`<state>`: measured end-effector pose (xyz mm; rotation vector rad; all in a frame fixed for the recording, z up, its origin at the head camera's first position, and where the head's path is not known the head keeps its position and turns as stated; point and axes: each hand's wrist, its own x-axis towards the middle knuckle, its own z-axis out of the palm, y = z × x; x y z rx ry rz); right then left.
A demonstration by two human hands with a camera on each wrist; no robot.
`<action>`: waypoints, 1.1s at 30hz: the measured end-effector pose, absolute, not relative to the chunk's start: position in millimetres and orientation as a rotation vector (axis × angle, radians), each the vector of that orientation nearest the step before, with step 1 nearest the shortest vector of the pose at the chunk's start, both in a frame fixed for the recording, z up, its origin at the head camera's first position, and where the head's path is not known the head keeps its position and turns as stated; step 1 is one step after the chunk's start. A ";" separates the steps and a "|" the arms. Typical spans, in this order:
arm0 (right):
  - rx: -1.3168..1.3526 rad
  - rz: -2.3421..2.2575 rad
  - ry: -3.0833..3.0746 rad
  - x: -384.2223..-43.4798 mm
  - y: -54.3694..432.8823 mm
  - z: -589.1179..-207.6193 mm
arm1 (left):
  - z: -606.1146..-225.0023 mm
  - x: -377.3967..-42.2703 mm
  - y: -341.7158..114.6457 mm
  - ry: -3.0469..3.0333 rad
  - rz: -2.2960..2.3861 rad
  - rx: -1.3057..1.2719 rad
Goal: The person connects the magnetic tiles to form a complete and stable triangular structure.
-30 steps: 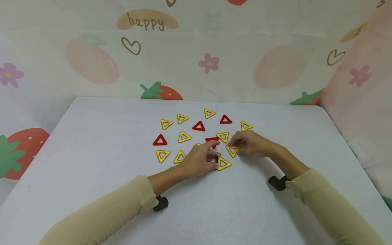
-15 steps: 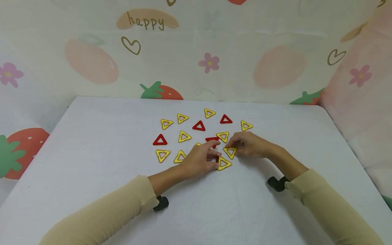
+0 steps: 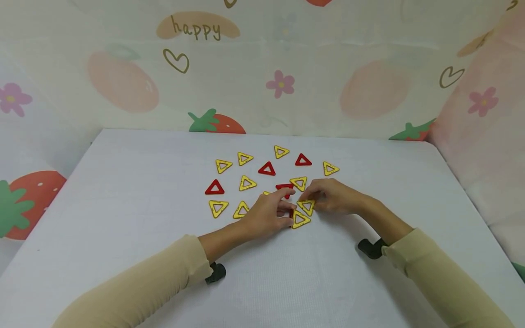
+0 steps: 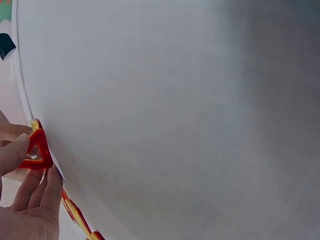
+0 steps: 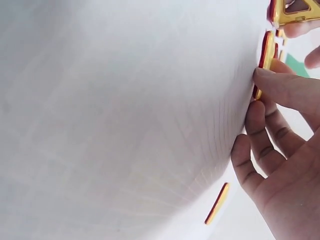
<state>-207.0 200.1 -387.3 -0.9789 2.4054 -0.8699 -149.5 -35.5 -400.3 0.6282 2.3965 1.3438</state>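
My left hand (image 3: 264,214) holds a red triangle tile (image 4: 44,148) between thumb and fingers; it stands on edge in the left wrist view. Against its right side in the head view is a yellow triangle tile (image 3: 294,223). With thumb and fingertips, my right hand (image 3: 336,196) pinches another yellow triangle tile (image 3: 311,208), whose lower tip meets that yellow tile. In the right wrist view the pinched tile (image 5: 266,52) appears nearly edge-on, yellow on one side and red on the other. Part of a yellow tile (image 3: 266,193) is hidden behind my left hand.
Several loose triangle tiles, yellow (image 3: 248,183) and red (image 3: 214,187), lie spread on the white table (image 3: 143,205) beyond and left of the hands. One yellow tile (image 3: 330,168) lies beyond my right hand. A printed curtain (image 3: 262,68) hangs behind the table.
My right hand has brought its yellow triangle tile a little left and nearer to me, closing the gap to the yellow tile by my left hand. The left hand stays in place.
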 end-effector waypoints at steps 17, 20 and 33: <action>-0.976 -0.821 2.424 -204.2 198.0 -388.0 | -399.8 -149.9 -36.5 2.386 1.359 0.646; -0.968 -0.809 2.443 -204.0 198.5 -388.4 | -400.0 -149.5 -36.4 2.391 1.356 0.641; -0.895 -0.760 2.555 -203.7 199.3 -387.0 | -401.2 -150.4 -36.0 2.399 1.343 0.629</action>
